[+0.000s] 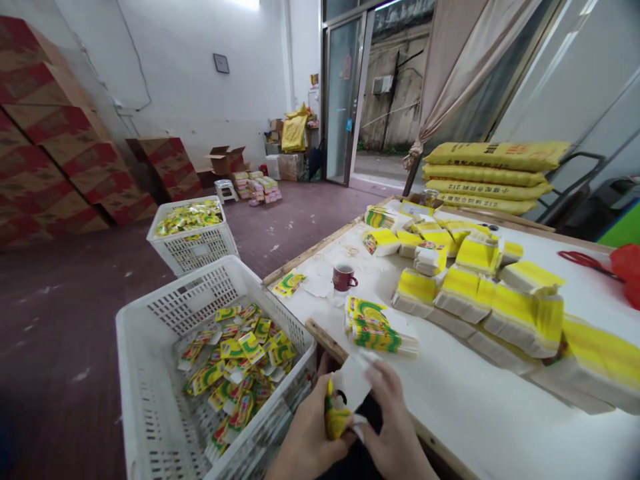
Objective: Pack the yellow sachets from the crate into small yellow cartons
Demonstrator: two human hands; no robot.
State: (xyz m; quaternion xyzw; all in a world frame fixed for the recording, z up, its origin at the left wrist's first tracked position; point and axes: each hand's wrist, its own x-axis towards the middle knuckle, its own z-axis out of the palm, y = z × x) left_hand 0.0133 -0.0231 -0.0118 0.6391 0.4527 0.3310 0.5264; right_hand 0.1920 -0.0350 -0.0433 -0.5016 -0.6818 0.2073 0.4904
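Near the table's front edge, my left hand (pixel 313 430) grips a small yellow-and-white card packet (pixel 337 420) from the left side. My right hand (pixel 393 420) closes on the packet's right side, its fingers at the raised white panel. A dark round spot shows on the packet between my hands; I cannot tell if it is a hole or an object. Just beyond them on the table lies a fanned stack of flat yellow-and-green printed cards (pixel 373 327). To the left, a white plastic crate (pixel 150 333) holds many similar yellow packets (pixel 245 363).
A dark red mug (pixel 344 277) stands on the white table (pixel 475 400), beside a loose card (pixel 289 284). Bundles of yellow-and-white cards (pixel 520 313) fill the table's right part. Red-handled scissors (pixel 585 260) lie farther right. A second filled crate (pixel 195 247) stands behind the first.
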